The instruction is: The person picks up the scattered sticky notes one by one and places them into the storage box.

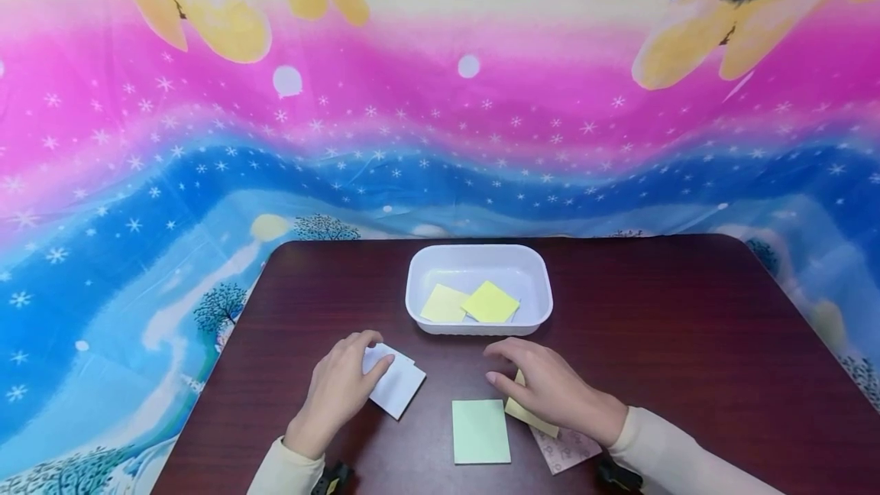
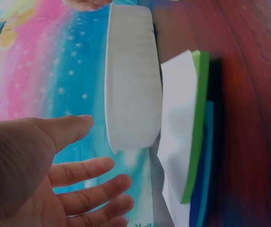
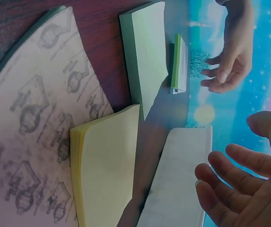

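My left hand (image 1: pixel 340 384), fingers loosely bent and thumb apart, hovers beside a white-topped sticky note pad (image 1: pixel 400 386). In the left wrist view this pad shows a green edge (image 2: pixel 198 127) and overlaps a blue pad (image 2: pixel 204 170) beneath. Over at the right, my right hand (image 1: pixel 553 386) hangs above a yellow sticky note pad (image 1: pixel 535 420), fingers relaxed and nothing between them. That yellow pad lies partly over a pad with a pinkish printed face (image 1: pixel 565 451). Between both hands sits a light green sticky note pad (image 1: pixel 481 432), untouched.
A white plastic tray (image 1: pixel 479 329) stands beyond the hands near the table's far edge. Inside it lie a pale yellow pad (image 1: pixel 441 304) and a bright yellow pad (image 1: pixel 490 301). The dark wooden table (image 1: pixel 660 312) backs onto a printed cloth (image 1: pixel 440 121).
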The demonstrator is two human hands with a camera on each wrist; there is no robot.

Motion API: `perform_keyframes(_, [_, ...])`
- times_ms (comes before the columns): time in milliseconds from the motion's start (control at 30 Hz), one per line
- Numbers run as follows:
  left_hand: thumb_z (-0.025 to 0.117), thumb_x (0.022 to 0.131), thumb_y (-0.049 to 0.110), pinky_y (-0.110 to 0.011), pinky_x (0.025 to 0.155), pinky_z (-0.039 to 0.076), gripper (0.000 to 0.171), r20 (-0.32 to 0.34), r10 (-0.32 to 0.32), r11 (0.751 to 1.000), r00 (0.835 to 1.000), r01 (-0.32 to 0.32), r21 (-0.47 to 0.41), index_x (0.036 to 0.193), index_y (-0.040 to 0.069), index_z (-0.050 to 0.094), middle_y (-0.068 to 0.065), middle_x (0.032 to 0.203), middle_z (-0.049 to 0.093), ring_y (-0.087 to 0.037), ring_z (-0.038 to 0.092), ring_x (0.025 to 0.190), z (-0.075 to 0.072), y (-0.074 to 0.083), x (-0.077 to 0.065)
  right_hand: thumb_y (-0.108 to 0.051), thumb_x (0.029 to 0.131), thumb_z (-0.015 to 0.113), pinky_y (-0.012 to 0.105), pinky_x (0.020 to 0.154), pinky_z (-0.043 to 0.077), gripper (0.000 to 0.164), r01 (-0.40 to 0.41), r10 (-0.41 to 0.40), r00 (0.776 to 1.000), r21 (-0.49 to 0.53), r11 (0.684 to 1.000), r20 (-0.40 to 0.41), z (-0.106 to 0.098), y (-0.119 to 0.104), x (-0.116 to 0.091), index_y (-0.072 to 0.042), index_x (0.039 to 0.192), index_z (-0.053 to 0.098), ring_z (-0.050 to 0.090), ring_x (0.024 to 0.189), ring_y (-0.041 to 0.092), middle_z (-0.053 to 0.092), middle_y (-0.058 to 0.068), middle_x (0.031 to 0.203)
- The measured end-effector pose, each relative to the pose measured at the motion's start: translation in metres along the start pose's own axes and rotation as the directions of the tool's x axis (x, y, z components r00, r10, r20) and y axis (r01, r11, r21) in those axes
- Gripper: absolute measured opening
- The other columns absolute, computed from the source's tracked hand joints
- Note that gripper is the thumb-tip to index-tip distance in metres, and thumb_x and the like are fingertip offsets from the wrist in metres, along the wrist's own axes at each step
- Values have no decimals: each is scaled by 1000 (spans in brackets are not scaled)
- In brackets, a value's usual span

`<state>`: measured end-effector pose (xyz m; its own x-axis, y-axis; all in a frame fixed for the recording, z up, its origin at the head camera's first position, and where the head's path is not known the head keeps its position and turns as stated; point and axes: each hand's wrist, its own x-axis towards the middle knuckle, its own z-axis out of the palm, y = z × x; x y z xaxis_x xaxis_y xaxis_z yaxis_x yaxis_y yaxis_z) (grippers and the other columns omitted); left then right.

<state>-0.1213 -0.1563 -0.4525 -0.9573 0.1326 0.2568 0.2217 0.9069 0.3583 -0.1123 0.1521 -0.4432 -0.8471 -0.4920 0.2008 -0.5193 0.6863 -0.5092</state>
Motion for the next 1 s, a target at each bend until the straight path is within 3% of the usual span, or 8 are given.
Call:
perform_keyframes(200, [71,77,39,-44,73,49,47,18,-34,999,999,33,35,114,11,64,-8,114,61,-27,56,103,2,-10,-1,-45,91,53,29,75,49,41,-7,7,1000,2,1000,29,0,-1,2,-15,117,63,59,93,5,63,-9,109])
perform_keyframes(467, [73,71,48,-49,73,48,77,127,-91,991,988,77,108,133,8,51,-17,126,54,-34,53,107,7,-19,-3,-42,91,54,29,75,49,39,9,-8,999,-7,1000,45,2,-1,2,-14,117,63,58,92,4,62,-9,109])
perform_keyframes(700, [71,66,60,-44,64,49,90,230,-147,981,962,111,160,135,7,49,-17,114,58,-31,58,94,11,-20,-2,-39,91,56,29,75,49,36,16,-16,999,-7,1000,45,2,-1,2,-15,117,63,57,93,2,62,-9,108])
perform_keyframes(1000, [72,62,62,-45,63,50,90,241,-154,980,958,117,162,129,5,56,-16,108,61,-30,62,86,13,-23,1,-39,91,56,29,75,49,37,25,-25,998,-5,1000,50,3,-1,2,-14,118,63,57,91,2,63,-9,108])
